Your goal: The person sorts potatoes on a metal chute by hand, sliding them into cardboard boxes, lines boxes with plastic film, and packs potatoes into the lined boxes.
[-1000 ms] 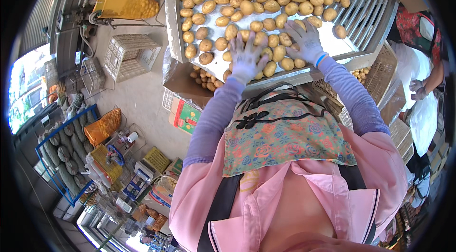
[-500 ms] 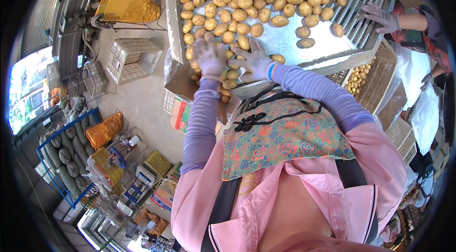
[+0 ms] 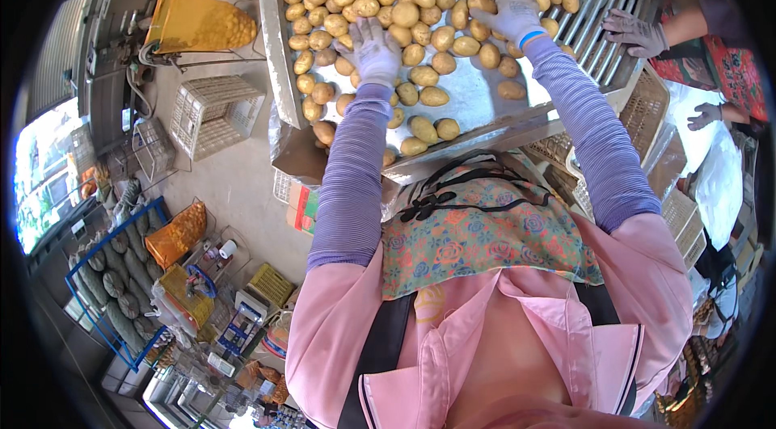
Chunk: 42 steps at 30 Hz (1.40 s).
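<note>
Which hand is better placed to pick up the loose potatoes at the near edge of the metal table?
Probably left. The left hand lies nearer the loose potatoes on the metal table; the right hand reaches farther up the pile.

Both arms extend forward from the lower frame, clad in purple ribbed sleeves over pink shoulders. The left hand (image 3: 373,53), in a pale grey work glove, lies palm down with fingers spread and flat. The right hand (image 3: 505,7), gloved alike with a blue wrist cuff, reaches further out, fingers splayed downward.
</note>
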Available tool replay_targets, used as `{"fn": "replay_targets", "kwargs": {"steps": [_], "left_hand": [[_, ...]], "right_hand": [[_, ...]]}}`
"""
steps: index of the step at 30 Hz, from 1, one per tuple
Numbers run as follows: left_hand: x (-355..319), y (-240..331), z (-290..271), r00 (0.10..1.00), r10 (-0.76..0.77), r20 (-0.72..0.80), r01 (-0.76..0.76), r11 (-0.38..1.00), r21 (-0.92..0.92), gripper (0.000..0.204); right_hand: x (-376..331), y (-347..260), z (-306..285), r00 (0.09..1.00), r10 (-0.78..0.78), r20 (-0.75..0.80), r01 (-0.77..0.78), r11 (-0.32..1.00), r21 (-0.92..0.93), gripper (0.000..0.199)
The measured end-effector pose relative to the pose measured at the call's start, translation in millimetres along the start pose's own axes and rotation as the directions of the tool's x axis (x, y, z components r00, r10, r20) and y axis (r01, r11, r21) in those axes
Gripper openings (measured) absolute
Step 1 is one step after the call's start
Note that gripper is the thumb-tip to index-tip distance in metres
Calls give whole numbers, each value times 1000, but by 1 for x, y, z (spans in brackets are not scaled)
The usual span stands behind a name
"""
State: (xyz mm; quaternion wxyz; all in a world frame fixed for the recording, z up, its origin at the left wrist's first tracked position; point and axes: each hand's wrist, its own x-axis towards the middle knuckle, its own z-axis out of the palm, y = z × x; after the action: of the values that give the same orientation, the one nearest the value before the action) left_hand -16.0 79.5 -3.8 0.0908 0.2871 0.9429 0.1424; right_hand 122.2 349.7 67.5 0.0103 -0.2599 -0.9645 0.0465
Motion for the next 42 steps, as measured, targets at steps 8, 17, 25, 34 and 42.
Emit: {"fn": "replay_targets", "kwargs": {"steps": [8,17,25,34,42], "left_hand": [[-145,21,2,902,431,27,-432,901,48,81],[-150,-91,-35,973,46,-225,-7,985,173,73],[-137,3,-22,910,404,89,-412,905,105,64],[-29,6,5,972,24,-235,15,987,161,77],[-130,43,-5,895,433,104,-433,901,-22,82]], "right_hand": [[-110,28,19,946,-322,43,322,947,7,77],[-167,-113,52,805,-592,32,555,772,311,67],[-148,-55,61,477,-878,-49,719,357,595,31],[-20,8,42,999,-35,-27,39,986,161,71],[-71,19,27,924,-378,-56,382,903,197,74]]}}
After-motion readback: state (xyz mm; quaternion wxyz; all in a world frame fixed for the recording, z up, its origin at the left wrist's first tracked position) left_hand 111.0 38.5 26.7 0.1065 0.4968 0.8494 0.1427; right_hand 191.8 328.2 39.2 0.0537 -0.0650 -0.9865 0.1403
